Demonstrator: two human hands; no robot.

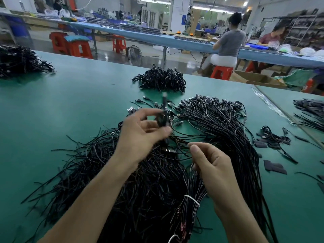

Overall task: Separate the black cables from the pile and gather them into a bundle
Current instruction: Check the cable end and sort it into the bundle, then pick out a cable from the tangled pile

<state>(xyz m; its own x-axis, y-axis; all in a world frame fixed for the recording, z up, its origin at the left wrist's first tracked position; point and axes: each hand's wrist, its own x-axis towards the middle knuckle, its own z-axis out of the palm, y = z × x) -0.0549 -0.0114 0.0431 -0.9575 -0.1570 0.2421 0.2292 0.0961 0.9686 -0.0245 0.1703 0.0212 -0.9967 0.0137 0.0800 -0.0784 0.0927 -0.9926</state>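
Black cables point(154, 181) sprawl mid-frame; my left hand point(143, 132) pinches one clear, while my right hand point(212, 163) grips the bundle point(191, 188), seemingly to collect it.

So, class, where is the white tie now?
Head view, lower centre-right: the white tie wraps the thin cable bundle held in the right hand, beside the big pile.

Green table point(70, 106) evenly lit by cool ceiling lights point(245, 4) beyond its far edge; soft shadows are cast on it. Above the table, the left hand point(140, 132) and the black cable point(164, 109) gripped are motion-blurred. The bench point(140, 35) beyond is bowed by wide-angle distortion.
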